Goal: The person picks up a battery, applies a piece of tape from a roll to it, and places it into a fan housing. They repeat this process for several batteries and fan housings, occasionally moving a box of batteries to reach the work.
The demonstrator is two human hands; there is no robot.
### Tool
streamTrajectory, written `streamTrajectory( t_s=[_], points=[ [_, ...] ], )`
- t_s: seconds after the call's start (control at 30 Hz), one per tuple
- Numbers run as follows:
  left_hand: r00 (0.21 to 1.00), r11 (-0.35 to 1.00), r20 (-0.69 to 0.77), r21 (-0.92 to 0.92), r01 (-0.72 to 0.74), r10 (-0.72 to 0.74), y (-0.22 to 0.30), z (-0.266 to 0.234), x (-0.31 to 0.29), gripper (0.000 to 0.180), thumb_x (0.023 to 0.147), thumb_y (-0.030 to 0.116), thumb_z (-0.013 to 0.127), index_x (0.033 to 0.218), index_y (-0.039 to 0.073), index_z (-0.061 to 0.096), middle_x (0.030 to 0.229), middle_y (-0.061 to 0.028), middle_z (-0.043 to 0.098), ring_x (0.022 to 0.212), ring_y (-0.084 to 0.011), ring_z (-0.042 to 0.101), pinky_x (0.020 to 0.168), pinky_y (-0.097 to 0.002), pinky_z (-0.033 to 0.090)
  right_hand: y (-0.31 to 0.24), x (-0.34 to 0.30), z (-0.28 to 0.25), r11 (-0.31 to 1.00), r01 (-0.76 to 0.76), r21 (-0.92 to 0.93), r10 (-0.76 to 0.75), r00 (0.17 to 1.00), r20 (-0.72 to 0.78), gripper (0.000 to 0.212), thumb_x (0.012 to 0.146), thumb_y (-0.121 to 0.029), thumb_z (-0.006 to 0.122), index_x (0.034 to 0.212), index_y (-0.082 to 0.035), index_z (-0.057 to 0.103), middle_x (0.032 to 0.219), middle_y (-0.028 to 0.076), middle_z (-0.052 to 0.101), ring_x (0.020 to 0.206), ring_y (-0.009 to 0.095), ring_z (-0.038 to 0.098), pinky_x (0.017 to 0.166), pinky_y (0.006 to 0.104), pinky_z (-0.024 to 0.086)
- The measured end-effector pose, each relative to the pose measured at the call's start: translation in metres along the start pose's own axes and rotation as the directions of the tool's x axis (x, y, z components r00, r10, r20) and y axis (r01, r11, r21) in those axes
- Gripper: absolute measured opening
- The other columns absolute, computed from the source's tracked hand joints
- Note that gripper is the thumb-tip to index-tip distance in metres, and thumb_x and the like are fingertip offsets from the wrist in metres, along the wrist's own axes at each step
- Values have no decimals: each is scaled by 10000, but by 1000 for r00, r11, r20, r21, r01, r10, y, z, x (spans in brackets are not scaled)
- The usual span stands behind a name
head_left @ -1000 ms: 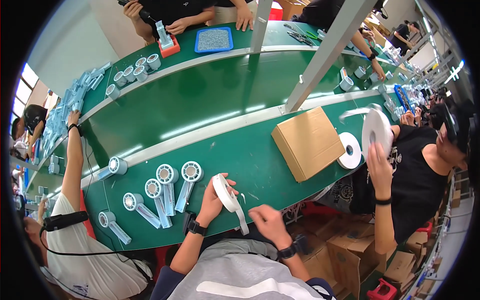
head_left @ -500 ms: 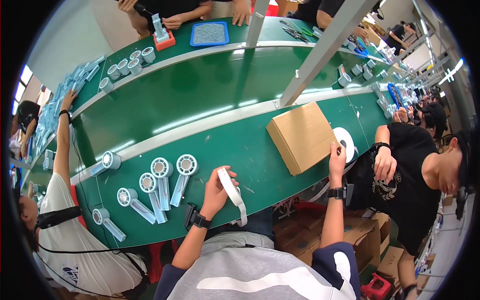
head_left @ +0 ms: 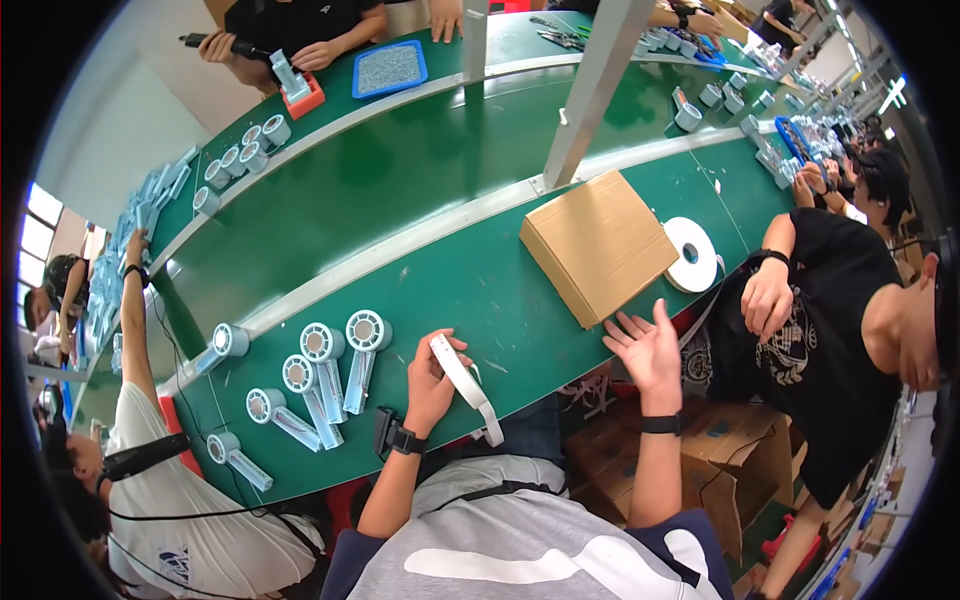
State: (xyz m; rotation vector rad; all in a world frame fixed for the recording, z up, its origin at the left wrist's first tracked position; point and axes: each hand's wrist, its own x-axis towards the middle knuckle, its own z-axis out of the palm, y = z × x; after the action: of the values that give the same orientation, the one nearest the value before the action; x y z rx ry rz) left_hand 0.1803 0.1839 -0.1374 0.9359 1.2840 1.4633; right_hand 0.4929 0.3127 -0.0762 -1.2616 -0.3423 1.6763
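My left hand (head_left: 427, 388) is closed around a thin roll of white tape (head_left: 463, 380), held on edge over the green tabletop, with a loose end hanging down at the table's front edge. My right hand (head_left: 648, 350) is turned palm up with its fingers spread and nothing in it. It is just off the near right corner of a closed brown cardboard box (head_left: 598, 250). Right of that box lies a larger flat reel of white tape (head_left: 706, 243). Several light blue handheld fans (head_left: 322, 342), round heads on open handles, lie left of my left hand.
A grey metal post (head_left: 590, 100) rises behind the box. Beyond a pale rail runs a long green belt (head_left: 400, 190). Co-workers sit close on both sides; one at left reaches into a pile of light blue parts (head_left: 130, 230). Across, a blue tray (head_left: 390, 70) holds small pieces.
My right hand has left the box's edge by the white reel, moved nearer to me and opened palm up. The left hand still holds the tape roll. The view has shifted slightly.
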Motion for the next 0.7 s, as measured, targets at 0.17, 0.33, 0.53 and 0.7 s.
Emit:
streamTrajectory(
  t_s=[0.17,0.33,0.53,0.7],
  points=[
    [999,999,28,35,23,-24,9,3,-1,487,862,-151,542,1316,17,485,1113,-105,628,915,-174,676,829,-307,571,19,-25,15,907,-276,318,277,960,44,941,971,-520,584,1470,134,128,1488,287,328,1383,440,384,1138,534,337],
    [1000,999,27,-40,17,-16,4,1,-1,498,854,-157,547,1318,14,484,1113,-107,628,920,-177,674,832,-305,568,49,-22,12,811,-179,557,212,977,6,863,979,-499,577,1439,128,202,1432,286,395,1344,416,428,1138,500,348],
    [998,1000,65,-11,-25,26,2,-2,-1,473,880,-108,569,1325,28,484,1110,-100,625,919,-169,670,816,-302,565,55,-25,21,853,-124,506,186,980,-73,754,984,-479,563,1363,129,330,1223,214,538,991,270,540,901,383,440],
    [997,999,58,-18,-41,42,0,-2,-3,465,891,-92,576,1329,34,486,1106,-98,625,910,-163,669,806,-303,564,63,-9,7,929,-118,350,103,993,59,449,992,-372,554,1226,10,523,990,104,625,777,186,497,698,322,389]
  ],
)
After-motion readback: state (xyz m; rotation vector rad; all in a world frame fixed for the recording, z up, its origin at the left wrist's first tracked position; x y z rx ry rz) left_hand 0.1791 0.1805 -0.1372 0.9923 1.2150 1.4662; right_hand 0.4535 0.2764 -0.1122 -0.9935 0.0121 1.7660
